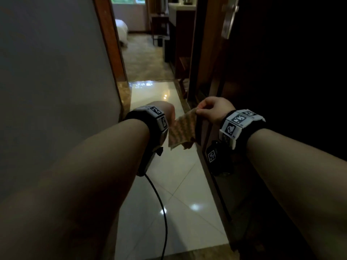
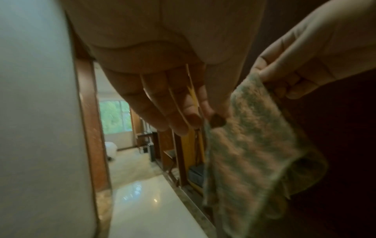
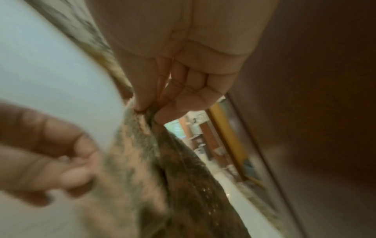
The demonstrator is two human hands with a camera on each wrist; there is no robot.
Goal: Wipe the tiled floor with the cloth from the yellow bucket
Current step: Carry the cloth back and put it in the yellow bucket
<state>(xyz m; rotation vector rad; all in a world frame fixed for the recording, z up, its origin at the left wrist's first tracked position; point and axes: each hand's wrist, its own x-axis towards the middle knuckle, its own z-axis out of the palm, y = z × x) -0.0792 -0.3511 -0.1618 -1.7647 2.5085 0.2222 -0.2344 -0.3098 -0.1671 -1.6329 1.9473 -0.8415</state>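
Note:
A patterned pink-and-green cloth hangs spread between my two hands, above the glossy white tiled floor. My right hand pinches its upper right corner between thumb and curled fingers; the pinch shows closely in the right wrist view. My left hand holds the cloth's left edge; in the left wrist view thumb and forefinger pinch it while the other fingers hang straight. The cloth droops in folds below both hands. The yellow bucket is not in view.
I stand in a narrow hallway. A grey wall rises on the left, a dark wooden door with a metal handle plate on the right. A black cable dangles from my left wrist. A carpeted room with a window lies ahead.

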